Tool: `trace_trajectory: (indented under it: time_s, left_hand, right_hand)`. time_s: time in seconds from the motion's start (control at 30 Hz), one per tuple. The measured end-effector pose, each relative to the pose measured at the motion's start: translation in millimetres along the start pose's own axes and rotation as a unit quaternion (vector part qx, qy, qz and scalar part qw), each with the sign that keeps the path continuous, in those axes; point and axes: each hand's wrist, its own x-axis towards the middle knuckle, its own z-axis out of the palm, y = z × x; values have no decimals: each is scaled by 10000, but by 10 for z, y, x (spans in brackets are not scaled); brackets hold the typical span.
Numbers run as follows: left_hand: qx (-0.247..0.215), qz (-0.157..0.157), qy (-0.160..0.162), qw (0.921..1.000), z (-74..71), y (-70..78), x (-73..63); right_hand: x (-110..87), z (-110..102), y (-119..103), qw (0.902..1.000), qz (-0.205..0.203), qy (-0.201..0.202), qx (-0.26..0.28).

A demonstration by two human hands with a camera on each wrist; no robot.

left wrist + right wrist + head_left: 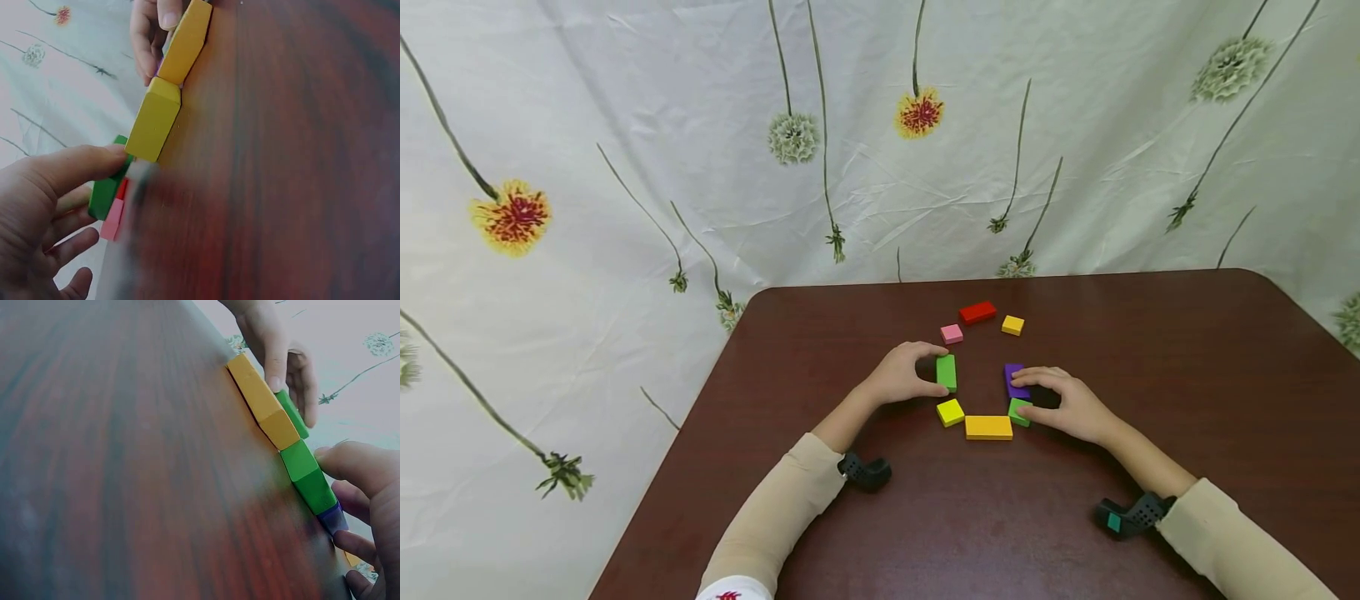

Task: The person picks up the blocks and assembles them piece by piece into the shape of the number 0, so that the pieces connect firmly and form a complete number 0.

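Left hand: thumb and fingers of the left hand [907,372] pinch the long green block [946,373] by its ends.
Right hand: we see the right hand [1070,406] spanning two pieces, fingers on the purple block [1018,392], thumb at the small green block [1020,412].
Near side: closely lined, we judge the ring about half joined here, with the orange block [988,428] and yellow block [950,413].
Far side: looser, we judge, gaps left around the pink block [952,334], red block [977,312] and amber block [1012,325].
Surface: dark red-brown table [1150,358], rounded corners.
Room: flower-printed pale cloth [700,125] hangs behind.
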Motion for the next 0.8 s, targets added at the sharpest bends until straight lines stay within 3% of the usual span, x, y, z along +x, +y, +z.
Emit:
trace_trajectory:
  time_s: [0.5, 0.8]
  left_hand:
    - [14, 80, -179, 9998, 54, -52, -42]
    - [177, 128, -501, 9985, -4, -63, -66]
  right_hand:
    - [-4, -9, -13, 9999, 125, -53, -27]
    - [1, -9, -18, 9999, 144, -66, -8]
